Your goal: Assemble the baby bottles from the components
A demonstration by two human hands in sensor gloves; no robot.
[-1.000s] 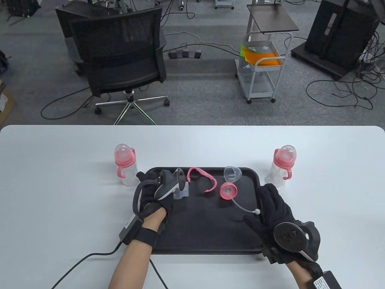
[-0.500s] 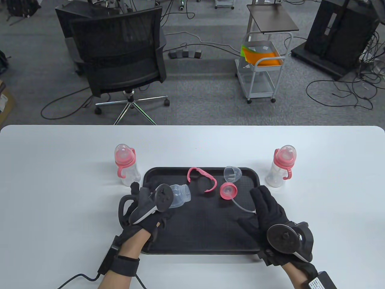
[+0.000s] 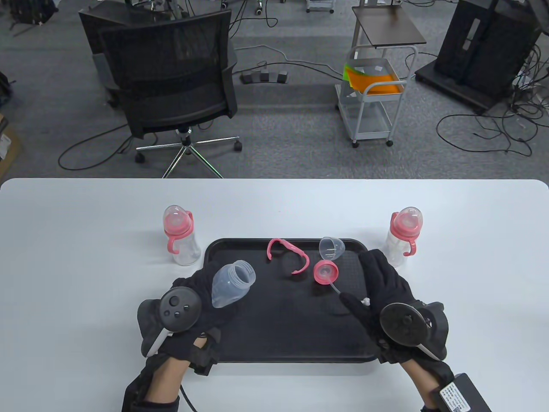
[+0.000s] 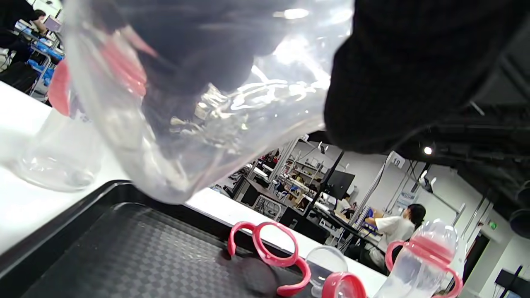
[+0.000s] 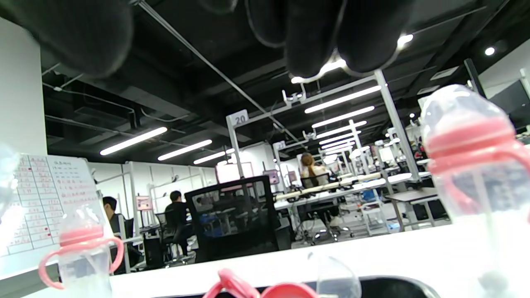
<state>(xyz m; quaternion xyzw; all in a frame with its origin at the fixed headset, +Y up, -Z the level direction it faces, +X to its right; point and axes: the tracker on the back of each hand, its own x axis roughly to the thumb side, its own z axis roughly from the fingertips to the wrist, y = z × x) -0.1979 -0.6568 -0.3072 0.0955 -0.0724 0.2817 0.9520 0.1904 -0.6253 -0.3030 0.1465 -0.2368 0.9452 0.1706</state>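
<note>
Over the tray [image 3: 283, 343], left grip [image 3: 201, 307] holds clear bottle [image 3: 231, 284] tilted; right grip [image 3: 386, 296] spread.

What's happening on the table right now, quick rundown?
Left hand holds bottle above tray. Right hand open, thumb by straw end. Handle ring, collar, cap loose on tray. Nothing in the way.

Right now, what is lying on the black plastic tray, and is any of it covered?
On the black plastic tray: a pink double-loop handle, a clear dome cap, and a pink collar with its thin straw. The right hand covers the straw's far end.
</note>
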